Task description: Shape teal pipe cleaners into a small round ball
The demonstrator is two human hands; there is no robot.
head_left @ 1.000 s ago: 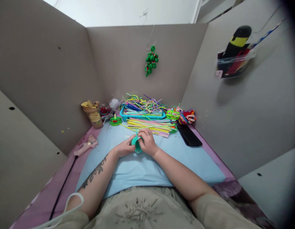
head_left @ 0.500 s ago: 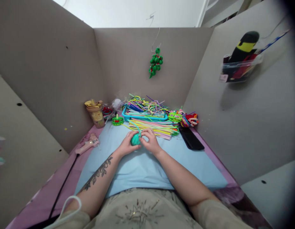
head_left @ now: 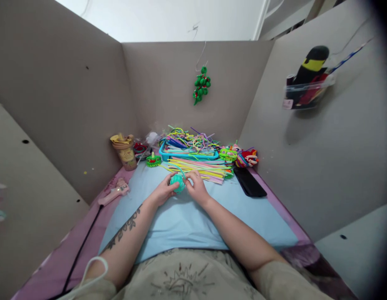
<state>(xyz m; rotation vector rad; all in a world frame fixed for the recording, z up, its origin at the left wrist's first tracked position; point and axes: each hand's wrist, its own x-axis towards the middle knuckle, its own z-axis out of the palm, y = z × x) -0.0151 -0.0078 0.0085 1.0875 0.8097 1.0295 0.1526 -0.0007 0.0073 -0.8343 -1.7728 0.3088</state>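
Note:
Between my hands, above the light blue cloth (head_left: 184, 225), is a round teal ball of coiled pipe cleaner (head_left: 177, 182). My left hand (head_left: 164, 189) is wrapped round its left side, thumb in front. A loose teal pipe cleaner end (head_left: 180, 168) curves up from the ball and away to the back left. My right hand (head_left: 196, 187) is at the ball's right side, with thumb and fingertips pinched on the teal strand close to the ball. The exact spot of the pinch is too small to make out.
Behind my hands lie loose pipe cleaners (head_left: 202, 168) and a blue tray (head_left: 189, 157) heaped with more. Green figure (head_left: 153, 160), cup (head_left: 124, 155) and pink glue gun (head_left: 115, 193) are at left. A black phone-like slab (head_left: 250, 182) lies right. Grey panels (head_left: 168, 83) enclose three sides.
The ball has turned in my left hand, and the left thumb now lies across its front. My right hand stays close beside it. The whole view has shifted slightly.

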